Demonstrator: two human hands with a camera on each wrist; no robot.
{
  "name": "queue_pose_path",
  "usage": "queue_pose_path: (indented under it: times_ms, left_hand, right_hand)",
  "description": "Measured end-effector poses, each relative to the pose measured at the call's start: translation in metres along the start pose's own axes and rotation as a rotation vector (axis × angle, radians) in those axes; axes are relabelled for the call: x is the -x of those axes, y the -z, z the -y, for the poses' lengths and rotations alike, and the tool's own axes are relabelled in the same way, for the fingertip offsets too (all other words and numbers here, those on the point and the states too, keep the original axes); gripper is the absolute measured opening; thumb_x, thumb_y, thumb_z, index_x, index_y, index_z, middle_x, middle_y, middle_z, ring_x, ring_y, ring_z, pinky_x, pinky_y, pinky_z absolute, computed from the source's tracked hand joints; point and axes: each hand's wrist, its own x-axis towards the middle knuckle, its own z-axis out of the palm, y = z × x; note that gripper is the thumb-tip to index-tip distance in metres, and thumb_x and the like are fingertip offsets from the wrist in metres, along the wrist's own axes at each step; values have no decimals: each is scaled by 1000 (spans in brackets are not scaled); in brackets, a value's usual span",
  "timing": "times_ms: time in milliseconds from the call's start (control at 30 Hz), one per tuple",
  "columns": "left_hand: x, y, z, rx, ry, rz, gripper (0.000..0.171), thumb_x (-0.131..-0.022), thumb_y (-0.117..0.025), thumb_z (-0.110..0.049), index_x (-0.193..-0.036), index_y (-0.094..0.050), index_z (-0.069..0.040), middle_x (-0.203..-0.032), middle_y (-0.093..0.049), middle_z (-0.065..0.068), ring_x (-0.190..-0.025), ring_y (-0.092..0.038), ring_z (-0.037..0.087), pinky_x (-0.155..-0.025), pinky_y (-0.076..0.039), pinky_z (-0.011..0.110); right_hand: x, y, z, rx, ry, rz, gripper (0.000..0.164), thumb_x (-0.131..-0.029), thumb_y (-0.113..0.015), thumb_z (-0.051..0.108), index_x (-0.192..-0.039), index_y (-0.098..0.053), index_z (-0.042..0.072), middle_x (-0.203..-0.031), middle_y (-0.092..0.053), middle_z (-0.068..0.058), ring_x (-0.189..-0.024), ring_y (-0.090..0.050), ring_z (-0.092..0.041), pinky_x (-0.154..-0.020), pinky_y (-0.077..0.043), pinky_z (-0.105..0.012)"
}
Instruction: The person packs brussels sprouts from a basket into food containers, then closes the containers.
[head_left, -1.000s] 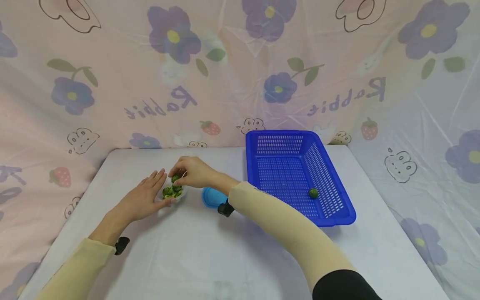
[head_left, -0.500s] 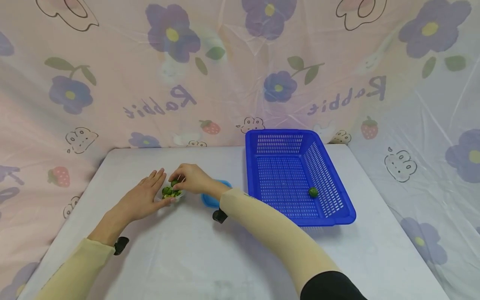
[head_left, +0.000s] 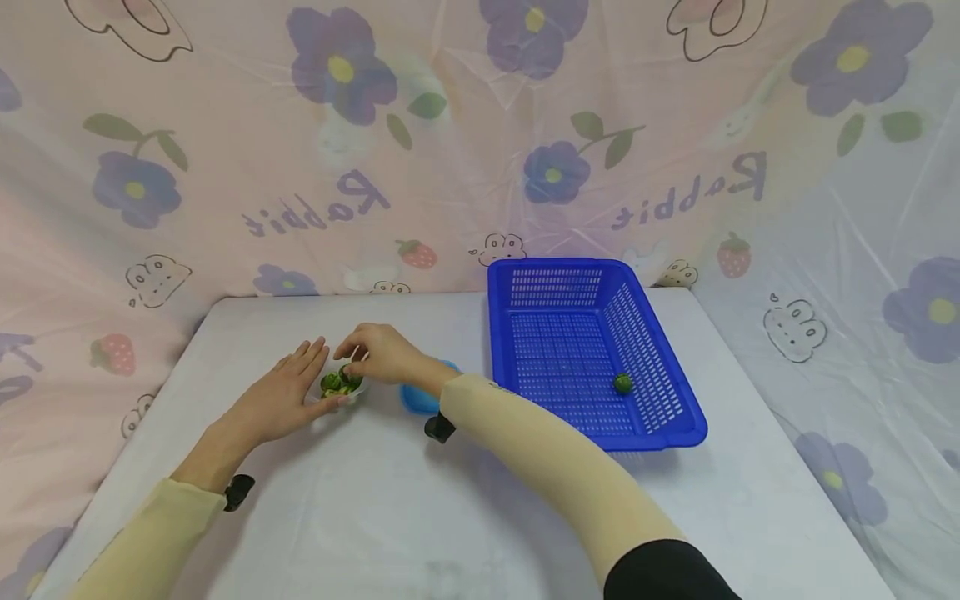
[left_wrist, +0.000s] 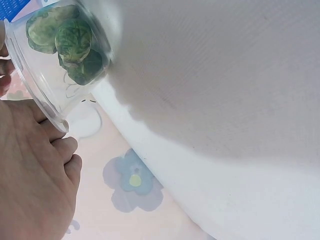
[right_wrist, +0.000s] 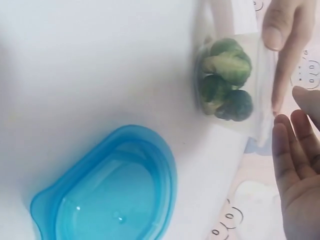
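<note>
A clear plastic cup (left_wrist: 44,75) with Brussels sprouts (right_wrist: 230,67) in it stands on the white table at left of centre; some sprouts look cut. My left hand (head_left: 273,400) rests at its side, fingers straight, with the thumb along the near rim. Over the cup's mouth is my right hand (head_left: 382,354), its fingertips right at the top sprouts in the head view. In the right wrist view, the fingers (right_wrist: 285,150) of that hand are loosely extended beside the rim, with nothing visible between them.
A translucent blue dish-like piece (right_wrist: 120,195) lies right of the cup, partly under my right forearm in the head view. Farther right stands a blue slotted basket (head_left: 555,358) holding one whole Brussels sprout (head_left: 622,383). A patterned cloth (head_left: 450,167) hangs behind the table.
My right hand has lowered to the cup with a Brussels sprout and let it go among the others. The left hand has stayed at the cup's side.
</note>
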Motion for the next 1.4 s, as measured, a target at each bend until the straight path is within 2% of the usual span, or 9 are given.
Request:
queue_pose_path:
  times_ms: [267, 433, 600, 767, 967, 1100, 1233, 1400]
  left_hand:
    - [1, 3, -2, 4, -2, 12, 103, -101, -55, -65, -161, -19, 10, -170, -12, 29, -156, -12, 51, -123, -17, 67]
    - [0, 3, -2, -2, -4, 13, 103, -101, -54, -66, -160, -20, 12, -170, -12, 28, -155, -12, 51, -123, -17, 67]
    - [-1, 1, 0, -4, 2, 16, 104, -100, -54, -66, -160, -20, 12, -170, -12, 29, -156, -12, 50, -123, -17, 67]
    - [-1, 1, 0, 1, 7, 13, 104, -100, -55, -65, -160, -20, 12, -170, -12, 29, -156, -11, 50, -123, -16, 67]
    - [-1, 2, -2, 4, 2, 5, 103, -100, -57, -64, -160, -21, 12, -169, -14, 30, -155, -13, 51, -123, -17, 67]
    - [-2, 1, -1, -7, -5, 0, 103, -100, -56, -64, -160, -21, 12, -169, -14, 30, -155, -13, 51, -123, -18, 66]
    - [-2, 0, 0, -12, -11, -9, 103, -100, -57, -64, -160, -22, 12, -169, -15, 30, -155, -14, 51, -124, -19, 65]
    - [-1, 0, -1, -6, -16, -13, 102, -100, -57, -63, -159, -22, 13, -169, -15, 30, -155, -15, 51, -123, -19, 65]
  right_hand:
    - [9, 21, 17, -35, 56, -52, 25, -101, -71, 15, -126, -74, 9, -119, -67, -2, -100, -68, -5, -83, -51, -8]
    - [18, 37, 28, -72, 97, -107, 25, -101, -71, 14, -125, -74, 8, -119, -69, -7, -101, -69, -10, -83, -53, -9]
    - [28, 56, 36, -92, 105, -161, 25, -101, -71, 17, -125, -74, 10, -119, -69, -4, -104, -68, -7, -85, -53, -10]
    - [43, 79, 41, -162, 131, -242, 25, -101, -71, 15, -125, -74, 10, -121, -69, -3, -105, -68, -9, -88, -55, -15]
    - [62, 103, 36, -257, 173, -337, 25, -100, -71, 12, -124, -74, 5, -120, -70, -8, -104, -69, -11, -92, -57, -22]
    - [78, 119, 31, -285, 151, -373, 26, -101, -70, 13, -125, -74, 6, -123, -69, -7, -106, -68, -13, -94, -57, -27]
    - [96, 135, 23, -265, 110, -417, 27, -101, -71, 15, -126, -74, 8, -124, -70, -5, -106, -68, -14, -93, -58, -29]
    - [120, 156, 6, -214, 68, -458, 27, -99, -72, 13, -125, -74, 4, -124, -70, -10, -106, -69, -19, -92, -59, -34]
